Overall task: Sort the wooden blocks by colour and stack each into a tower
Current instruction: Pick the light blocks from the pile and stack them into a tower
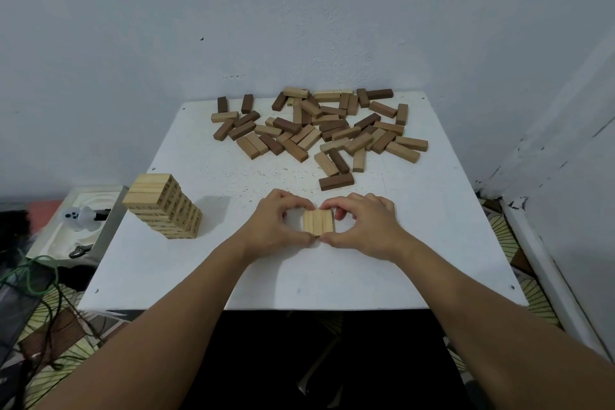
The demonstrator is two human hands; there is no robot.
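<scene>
Three light wooden blocks (318, 222) lie side by side as one row on the white table (366, 270), near its middle. My left hand (278, 224) pinches the row from the left with thumb and fingers. My right hand (364, 225) pinches it from the right the same way. A tall tower of light blocks (163, 206) stands at the table's left edge. A loose pile of light, mid-brown and dark brown blocks (319, 126) covers the far half of the table. One dark block (336, 182) lies apart, just beyond my hands.
A white tray (80, 226) holding a small white figure (80, 215) sits off the table's left side, above green cables (36, 280) on the floor. Pale walls close in behind and on the right.
</scene>
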